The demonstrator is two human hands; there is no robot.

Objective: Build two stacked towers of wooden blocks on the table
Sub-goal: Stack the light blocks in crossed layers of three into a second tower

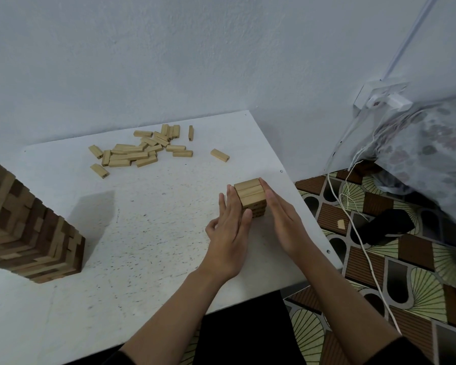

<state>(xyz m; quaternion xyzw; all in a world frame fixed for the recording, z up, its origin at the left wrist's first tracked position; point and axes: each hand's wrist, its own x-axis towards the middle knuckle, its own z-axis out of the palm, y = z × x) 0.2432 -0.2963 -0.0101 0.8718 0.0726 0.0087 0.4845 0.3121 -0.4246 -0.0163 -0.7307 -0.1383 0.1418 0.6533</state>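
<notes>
Short stack (250, 197) near the table's (153, 233) right edge, between both hands (left (228, 233), right (284, 219)); tall tower (29, 230) far left; loose blocks (140, 150) behind.

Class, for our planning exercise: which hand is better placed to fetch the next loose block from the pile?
Left hand, probably: it flanks the short pale wooden block stack on the side facing the scattered pile of loose wooden blocks; the right hand would have to reach across the stack.
</notes>
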